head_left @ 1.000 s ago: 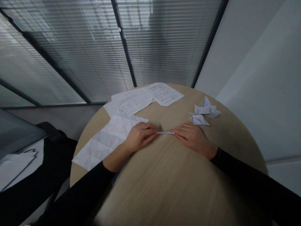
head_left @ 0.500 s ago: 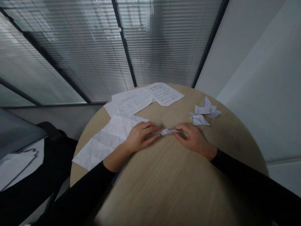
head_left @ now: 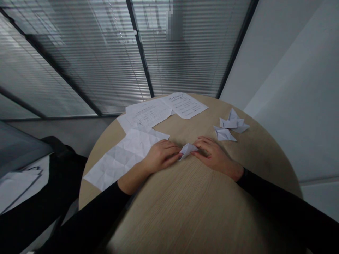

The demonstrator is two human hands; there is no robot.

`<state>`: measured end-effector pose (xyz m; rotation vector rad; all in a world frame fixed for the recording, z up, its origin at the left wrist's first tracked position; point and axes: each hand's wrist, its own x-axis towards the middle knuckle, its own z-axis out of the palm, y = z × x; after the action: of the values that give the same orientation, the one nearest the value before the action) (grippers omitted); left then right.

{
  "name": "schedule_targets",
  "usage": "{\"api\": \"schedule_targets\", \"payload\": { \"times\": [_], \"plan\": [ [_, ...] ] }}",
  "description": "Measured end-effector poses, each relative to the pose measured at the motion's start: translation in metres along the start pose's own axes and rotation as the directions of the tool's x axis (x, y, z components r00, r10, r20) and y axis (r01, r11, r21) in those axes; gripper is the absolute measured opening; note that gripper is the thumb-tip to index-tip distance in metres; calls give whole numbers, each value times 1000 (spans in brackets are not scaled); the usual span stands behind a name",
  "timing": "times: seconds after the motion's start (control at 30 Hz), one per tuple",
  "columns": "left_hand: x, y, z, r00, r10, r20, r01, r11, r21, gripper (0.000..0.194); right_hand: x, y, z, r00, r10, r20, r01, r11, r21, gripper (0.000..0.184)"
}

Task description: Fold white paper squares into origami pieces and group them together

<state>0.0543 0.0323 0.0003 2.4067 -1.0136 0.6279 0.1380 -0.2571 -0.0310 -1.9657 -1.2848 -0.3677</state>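
Note:
A small piece of folded paper (head_left: 188,149), white and peaked in the middle, is held between my two hands just above or on the wooden table. My left hand (head_left: 162,155) pinches its left end between thumb and fingers. At its right end, my right hand (head_left: 212,153) grips it the same way, fingertips on the far edge and thumb on the near one. Under and behind my left forearm lies a large creased paper sheet (head_left: 119,158). To the right of my right hand sits a small pile of folded paper pieces (head_left: 230,124).
The round wooden table (head_left: 190,211) carries printed sheets (head_left: 185,106) at its far edge. Glass panels with blinds (head_left: 180,70) stand behind it, and a pale wall (head_left: 299,106) rises on the right. On the left is a dark chair or bag (head_left: 66,176) with papers (head_left: 23,183).
My left hand has closed onto the left end of the folded paper. The paper has turned from lying flat and narrow to showing a raised, peaked face. My right hand shifted slightly left.

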Motion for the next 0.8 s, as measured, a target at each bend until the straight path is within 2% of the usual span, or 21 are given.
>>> {"api": "schedule_targets", "payload": {
  "times": [0.17, 0.27, 0.37, 0.47, 0.53, 0.73, 0.8],
  "plan": [
    [-1, -2, 0, 999, 13, -37, -13, 1000, 12, 20, 3, -3, -3, 1000, -7, -5, 7, 1000, 4, 9],
    [0, -2, -1, 999, 9, -40, -9, 1000, 18, 19, 5, -4, -3, 999, -2, -47, 2, 1000, 0, 8],
    [0, 0, -1, 999, -11, -35, 12, 1000, 13, 19, 7, -5, -2, 993, 20, -113, -22, 1000, -21, 13],
    [2, 1, -1, 998, -46, -42, 45, 999, -5, 18, 9, -9, 0, 970, 48, -239, -67, 995, -73, 24],
    [2, 2, -1, 998, -46, -47, 45, 999, -18, 18, 10, -13, 1, 952, 57, -301, -91, 991, -100, 21],
    [4, 5, -3, 997, -72, -30, 71, 997, -30, 17, 15, -30, 5, 991, 15, -131, -18, 1000, -22, 6],
    [4, 6, -3, 996, -75, -40, 73, 996, -40, 15, 16, -34, 8, 990, 31, -134, -31, 1000, -3, 14]
  ]
}}
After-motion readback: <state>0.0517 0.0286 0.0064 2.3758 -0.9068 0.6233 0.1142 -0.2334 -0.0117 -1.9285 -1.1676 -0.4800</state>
